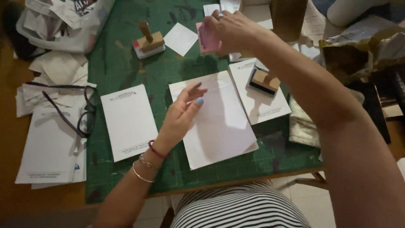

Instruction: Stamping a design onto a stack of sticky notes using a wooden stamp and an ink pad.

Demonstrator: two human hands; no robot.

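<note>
Your right hand (pixel 230 27) pinches the pink pad (pixel 206 40) at twelve o'clock, light, soft-edged, best gripped by its sides; your left hand (pixel 181 116) rests open on the paper stack (pixel 223 131).

Green cutting mat (pixel 126 63) carries a wooden-handled stamp (pixel 148 42) and a printed white sheet (pixel 128 121). Dark-framed glasses (pixel 86 112), possibly folded, rest on paper stacks (pixel 50 147).

surface: a wooden table (pixel 17 139) is carrying a green cutting mat (pixel 126 55)
on the mat: white paper sheets (pixel 128 120) are lying flat, one stack (pixel 219 126) sitting at the centre
stamps: a wooden-handled stamp (pixel 148 42) is standing upright; a block stamp (pixel 263 81) is resting on a sheet
on the wood: eyeglasses (pixel 84 114) are lying over loose papers (pixel 50 147)
</note>
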